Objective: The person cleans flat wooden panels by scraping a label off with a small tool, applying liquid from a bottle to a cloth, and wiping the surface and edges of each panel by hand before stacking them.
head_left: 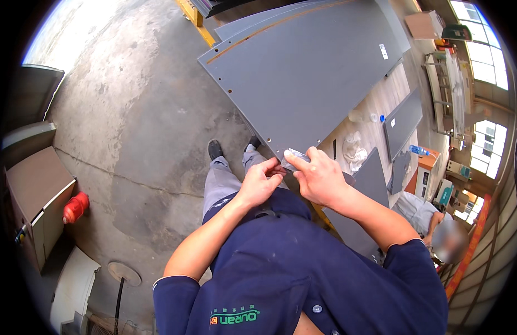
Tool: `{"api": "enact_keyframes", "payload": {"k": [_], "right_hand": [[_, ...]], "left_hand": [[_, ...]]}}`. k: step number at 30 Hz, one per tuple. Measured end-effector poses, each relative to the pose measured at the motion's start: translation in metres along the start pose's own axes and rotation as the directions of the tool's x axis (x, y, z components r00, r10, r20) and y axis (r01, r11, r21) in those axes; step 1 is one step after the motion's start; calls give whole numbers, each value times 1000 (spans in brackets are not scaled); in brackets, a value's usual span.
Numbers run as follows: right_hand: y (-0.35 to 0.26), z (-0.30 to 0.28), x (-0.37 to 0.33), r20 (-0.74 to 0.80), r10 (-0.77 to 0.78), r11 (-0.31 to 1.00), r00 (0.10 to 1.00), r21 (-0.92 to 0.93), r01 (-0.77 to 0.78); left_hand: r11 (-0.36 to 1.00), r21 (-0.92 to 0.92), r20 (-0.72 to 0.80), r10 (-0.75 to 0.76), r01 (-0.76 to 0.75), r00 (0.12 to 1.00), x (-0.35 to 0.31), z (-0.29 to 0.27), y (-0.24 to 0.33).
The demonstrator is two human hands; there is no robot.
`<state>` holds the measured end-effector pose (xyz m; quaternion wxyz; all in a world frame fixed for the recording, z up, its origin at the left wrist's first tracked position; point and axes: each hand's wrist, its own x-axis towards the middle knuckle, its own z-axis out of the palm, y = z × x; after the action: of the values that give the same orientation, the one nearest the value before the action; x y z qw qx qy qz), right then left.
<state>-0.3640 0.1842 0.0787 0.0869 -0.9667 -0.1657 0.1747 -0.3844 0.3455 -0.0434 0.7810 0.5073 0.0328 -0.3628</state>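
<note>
A large grey panel (303, 67) lies in front of me, with small drilled holes near its edges and an orange-brown strip along its far left side. My right hand (323, 177) is closed at the panel's near corner around a small, clear, shiny plastic piece (294, 158), whose kind I cannot make out. Just left of it, my left hand (260, 181) is at the same corner, fingers curled and pinched together. Whatever lies between those fingertips is too small or hidden to name.
More grey panels (403, 123) lie on the wood-toned table (373, 103) to the right, beside crumpled clear plastic (354, 152). Another person (420, 215) is at the right. At the left stand a brown-topped cabinet (38, 181) and a red container (76, 207) on the concrete floor.
</note>
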Motion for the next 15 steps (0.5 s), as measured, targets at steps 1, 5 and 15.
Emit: {"api": "enact_keyframes", "payload": {"k": [1, 5, 15], "right_hand": [[0, 0, 5, -15, -2, 1000, 1000, 6, 2], [-4, 2, -2, -9, 49, 999, 999, 12, -49], [-14, -6, 45, -7, 76, 996, 997, 41, -75]], "left_hand": [[1000, 14, 4, -5, 5, 1000, 2, -1, -1], [1000, 0, 1, -7, 7, 1000, 0, 0, 4], [995, 46, 56, -91, 88, 994, 5, -4, 5]]}}
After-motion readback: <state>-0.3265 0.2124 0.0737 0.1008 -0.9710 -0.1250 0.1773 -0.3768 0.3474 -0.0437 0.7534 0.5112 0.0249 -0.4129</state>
